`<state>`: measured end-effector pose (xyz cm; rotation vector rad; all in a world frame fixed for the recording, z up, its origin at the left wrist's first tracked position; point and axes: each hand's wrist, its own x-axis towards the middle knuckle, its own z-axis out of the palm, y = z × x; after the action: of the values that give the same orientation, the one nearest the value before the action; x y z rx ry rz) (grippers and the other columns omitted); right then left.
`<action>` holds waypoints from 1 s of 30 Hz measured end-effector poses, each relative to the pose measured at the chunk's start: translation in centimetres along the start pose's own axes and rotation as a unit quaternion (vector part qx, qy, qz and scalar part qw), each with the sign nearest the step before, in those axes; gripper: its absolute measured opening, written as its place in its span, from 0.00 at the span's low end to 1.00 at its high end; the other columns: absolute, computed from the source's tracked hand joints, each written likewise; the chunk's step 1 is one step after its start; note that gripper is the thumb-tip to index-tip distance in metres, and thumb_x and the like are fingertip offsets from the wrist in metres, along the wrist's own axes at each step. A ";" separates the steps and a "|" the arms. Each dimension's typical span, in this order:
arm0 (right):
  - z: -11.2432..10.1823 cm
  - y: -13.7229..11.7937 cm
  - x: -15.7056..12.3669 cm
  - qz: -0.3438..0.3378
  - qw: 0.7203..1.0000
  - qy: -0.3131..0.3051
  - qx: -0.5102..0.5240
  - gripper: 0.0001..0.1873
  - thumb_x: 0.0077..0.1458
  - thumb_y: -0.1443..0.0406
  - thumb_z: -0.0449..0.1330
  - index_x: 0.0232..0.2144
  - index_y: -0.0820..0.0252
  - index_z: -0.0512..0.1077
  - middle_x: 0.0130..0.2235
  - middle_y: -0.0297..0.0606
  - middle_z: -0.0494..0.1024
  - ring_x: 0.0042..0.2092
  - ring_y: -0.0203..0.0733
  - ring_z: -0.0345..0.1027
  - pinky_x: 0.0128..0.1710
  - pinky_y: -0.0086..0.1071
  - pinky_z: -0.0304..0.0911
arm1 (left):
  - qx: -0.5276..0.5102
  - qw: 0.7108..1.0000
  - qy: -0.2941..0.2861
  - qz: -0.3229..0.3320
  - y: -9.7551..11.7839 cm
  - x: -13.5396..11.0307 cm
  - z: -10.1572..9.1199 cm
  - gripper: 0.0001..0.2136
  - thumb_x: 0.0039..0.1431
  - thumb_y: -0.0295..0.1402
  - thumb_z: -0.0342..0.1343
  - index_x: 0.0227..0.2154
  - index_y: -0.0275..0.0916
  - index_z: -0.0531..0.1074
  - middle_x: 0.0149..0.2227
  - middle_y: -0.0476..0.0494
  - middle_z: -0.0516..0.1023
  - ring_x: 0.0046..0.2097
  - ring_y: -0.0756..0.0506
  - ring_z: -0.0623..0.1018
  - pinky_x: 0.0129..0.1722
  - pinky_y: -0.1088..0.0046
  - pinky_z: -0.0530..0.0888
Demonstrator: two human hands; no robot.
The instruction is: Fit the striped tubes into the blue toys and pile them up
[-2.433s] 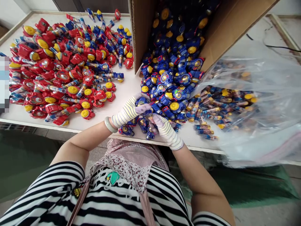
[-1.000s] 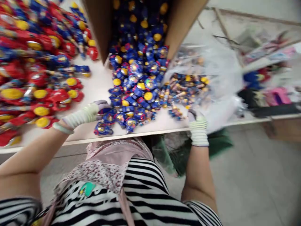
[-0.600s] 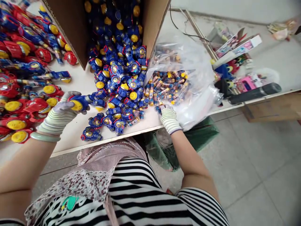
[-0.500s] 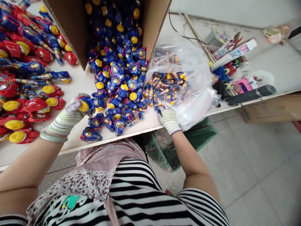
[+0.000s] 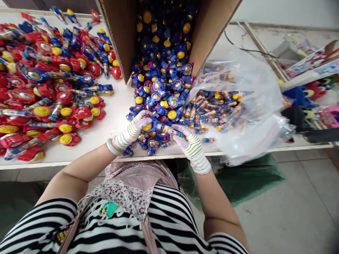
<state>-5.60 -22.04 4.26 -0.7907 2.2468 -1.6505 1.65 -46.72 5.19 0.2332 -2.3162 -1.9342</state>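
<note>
My left hand (image 5: 134,129), in a striped glove, is closed around a blue and yellow plastic toy (image 5: 150,126). Between the fingers of my right hand (image 5: 188,143), gloved alike, is a small printed tube (image 5: 171,131) with a yellow end. The tube lines up with the toy's end and the two meet; how deep it sits I cannot tell. Just behind my hands, a heap of like blue toys (image 5: 159,86) spills from a cardboard box (image 5: 120,38). Loose tubes (image 5: 203,113) lie right of the heap, partly in a clear plastic bag (image 5: 249,106).
Red and blue toys with tubes fitted (image 5: 53,95) cover the table's left side. One tube (image 5: 209,140) lies alone near the front edge (image 5: 124,158). A green bag (image 5: 246,180) hangs below. Right stand boxes (image 5: 304,72) and a black cylinder (image 5: 321,135).
My right hand has come left from the loose tubes with one tube in its fingers. My left hand has brought the blue toy to meet it. The view has shifted left.
</note>
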 end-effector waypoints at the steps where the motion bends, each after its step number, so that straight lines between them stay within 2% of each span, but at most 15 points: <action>1: 0.6 0.0 0.4 -0.022 0.999 -0.019 -0.027 0.21 0.58 0.52 0.62 0.50 0.54 0.76 0.53 0.43 0.79 0.53 0.50 0.74 0.56 0.45 0.69 | 0.014 1.000 0.001 0.009 0.1 -0.1 -0.3 0.17 0.62 0.44 0.51 0.47 0.40 0.70 0.47 0.44 0.74 0.49 0.42 0.73 0.52 0.66 0.73; 5: 2.7 1.0 1.4 -0.073 0.977 -0.105 -0.172 0.24 0.63 0.52 0.57 0.56 0.58 0.73 0.53 0.47 0.79 0.53 0.52 0.74 0.56 0.46 0.68 | 0.070 0.997 -0.025 0.034 0.7 -0.4 -1.8 0.16 0.62 0.44 0.54 0.46 0.39 0.71 0.46 0.44 0.74 0.51 0.42 0.73 0.55 0.66 0.70; 8: 3.8 1.1 1.8 -0.092 0.941 -0.133 -0.296 0.25 0.66 0.52 0.53 0.55 0.63 0.73 0.51 0.54 0.80 0.51 0.56 0.75 0.53 0.46 0.68 | 0.069 0.995 -0.059 0.036 0.7 -0.2 -2.6 0.17 0.62 0.44 0.54 0.46 0.37 0.71 0.44 0.43 0.75 0.47 0.43 0.74 0.51 0.66 0.72; 10: 4.2 0.7 1.9 -0.094 0.923 -0.147 -0.342 0.27 0.66 0.50 0.52 0.52 0.65 0.74 0.48 0.56 0.81 0.48 0.57 0.75 0.51 0.46 0.68 | 0.071 0.993 -0.085 0.038 0.6 0.1 -2.8 0.17 0.62 0.45 0.55 0.46 0.37 0.71 0.41 0.44 0.75 0.44 0.43 0.74 0.46 0.68 0.73; 11: 4.3 0.4 1.8 -0.092 0.922 -0.156 -0.343 0.27 0.66 0.49 0.52 0.50 0.64 0.75 0.47 0.55 0.81 0.47 0.57 0.76 0.49 0.45 0.68 | 0.080 0.991 -0.096 0.042 0.6 0.1 -2.9 0.17 0.62 0.45 0.55 0.46 0.36 0.71 0.40 0.45 0.75 0.42 0.44 0.74 0.45 0.69 0.73; 13: 4.8 -0.1 1.5 -0.073 0.939 -0.167 -0.291 0.27 0.65 0.46 0.51 0.46 0.62 0.76 0.43 0.52 0.82 0.43 0.54 0.75 0.46 0.43 0.68 | 0.106 0.986 -0.112 0.060 0.7 0.1 -2.9 0.18 0.61 0.45 0.56 0.46 0.37 0.72 0.40 0.44 0.75 0.42 0.44 0.74 0.44 0.69 0.73; 16: 5.8 -0.5 0.5 0.013 0.977 -0.191 -0.097 0.29 0.65 0.43 0.48 0.40 0.59 0.75 0.33 0.42 0.79 0.33 0.46 0.72 0.35 0.37 0.67 | 0.112 0.981 -0.117 0.103 1.1 -0.3 -3.0 0.19 0.59 0.45 0.58 0.47 0.37 0.72 0.43 0.43 0.76 0.44 0.44 0.74 0.46 0.69 0.73; 18: 6.5 -0.6 -0.1 0.078 0.975 -0.209 0.007 0.30 0.65 0.41 0.45 0.37 0.58 0.74 0.26 0.36 0.74 0.27 0.42 0.67 0.28 0.34 0.64 | 0.107 0.980 -0.115 0.119 1.4 -0.4 -3.1 0.19 0.59 0.45 0.57 0.47 0.37 0.72 0.45 0.43 0.76 0.45 0.43 0.75 0.48 0.68 0.73; 19: 6.7 -0.5 -0.1 0.088 0.974 -0.206 0.020 0.30 0.65 0.41 0.45 0.37 0.57 0.73 0.25 0.36 0.73 0.27 0.42 0.66 0.27 0.34 0.63 | 0.111 0.980 -0.113 0.122 1.4 -0.3 -3.2 0.19 0.59 0.45 0.57 0.47 0.37 0.72 0.44 0.43 0.76 0.45 0.43 0.75 0.48 0.67 0.72; 21: 6.8 -0.5 0.1 0.057 0.983 -0.168 -0.035 0.28 0.63 0.41 0.49 0.39 0.57 0.73 0.31 0.39 0.77 0.32 0.45 0.71 0.33 0.37 0.66 | 0.127 0.979 -0.100 0.120 1.5 0.0 -3.4 0.17 0.60 0.44 0.55 0.46 0.37 0.73 0.43 0.43 0.76 0.45 0.42 0.75 0.48 0.66 0.72; 23: 6.7 -0.3 0.8 0.008 0.982 -0.127 -0.139 0.26 0.61 0.43 0.53 0.41 0.57 0.74 0.38 0.46 0.80 0.40 0.51 0.74 0.42 0.41 0.68 | 0.134 0.982 -0.077 0.107 1.6 0.3 -3.4 0.16 0.62 0.44 0.54 0.45 0.37 0.73 0.43 0.43 0.76 0.45 0.42 0.75 0.49 0.64 0.72; 25: 6.8 -0.1 1.4 -0.015 0.974 -0.119 -0.192 0.25 0.62 0.44 0.52 0.39 0.57 0.75 0.39 0.48 0.81 0.41 0.53 0.75 0.45 0.44 0.69 | 0.124 0.987 -0.053 0.091 1.5 0.3 -3.1 0.16 0.63 0.43 0.53 0.44 0.36 0.73 0.42 0.42 0.76 0.46 0.41 0.75 0.49 0.63 0.73; 28: 7.6 0.4 2.0 -0.024 0.984 -0.126 -0.127 0.27 0.65 0.44 0.46 0.37 0.54 0.76 0.36 0.46 0.82 0.38 0.51 0.77 0.43 0.45 0.73 | 0.098 0.988 -0.060 0.100 1.2 -0.1 -2.5 0.15 0.63 0.42 0.53 0.44 0.36 0.73 0.42 0.42 0.77 0.46 0.42 0.76 0.48 0.64 0.74; 30: 8.1 0.5 2.4 -0.037 0.988 -0.131 -0.075 0.28 0.65 0.43 0.46 0.40 0.53 0.77 0.38 0.45 0.83 0.40 0.52 0.78 0.44 0.46 0.75 | 0.109 0.984 -0.082 0.116 0.7 0.1 -3.0 0.15 0.64 0.43 0.53 0.44 0.36 0.73 0.43 0.42 0.78 0.45 0.44 0.77 0.47 0.66 0.75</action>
<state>-3.72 -29.74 1.39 -1.0713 2.1961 -1.3281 2.04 -49.53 6.44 -0.1774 -2.5273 -1.6483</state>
